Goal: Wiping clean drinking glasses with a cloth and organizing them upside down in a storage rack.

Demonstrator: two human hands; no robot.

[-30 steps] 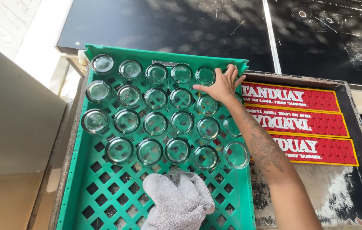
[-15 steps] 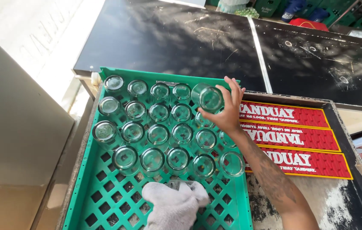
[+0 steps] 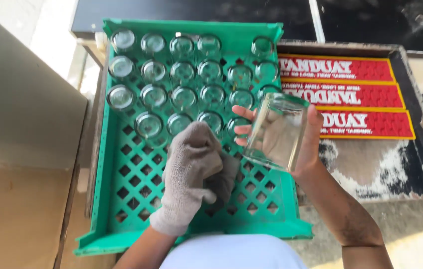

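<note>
The green plastic lattice crate (image 3: pixel 136 174) is filling the middle of the frame, its raised rim running down the left side and along the bottom edge just above the person's pale shirt. The lower half of the crate floor is lying bare, giving open lattice beneath both hands; the upper half is packed tight with upturned clear glasses (image 3: pixel 184 97), rims nearly touching (little room between them). To the right of the crate, three red rubber bar mats (image 3: pixel 356 94) with yellow borders are lying stacked one below another on the dark, scuffed worktop (image 3: pixel 410 169), which is ending at a grey floor toward the lower right.

The right hand (image 3: pixel 306 144) is holding one clear, straight-sided drinking glass (image 3: pixel 276 132) over the right-hand edge of the crate, right of centre in the frame; its grip is wrapping the glass, thumb on the near side and fingers behind. The glass is tilting, its open mouth turned toward the lower left, and it is looking transparent, the palm showing through its wall.

The left hand (image 3: pixel 191 164) is sitting inside a grey cloth glove, just left of the glass and apart from it, over the bare lattice; its grip is curling loosely closed on nothing that can be seen.

Counted: about twenty glasses are standing in the crate in four rows, one glass in hand, three mats.
</note>
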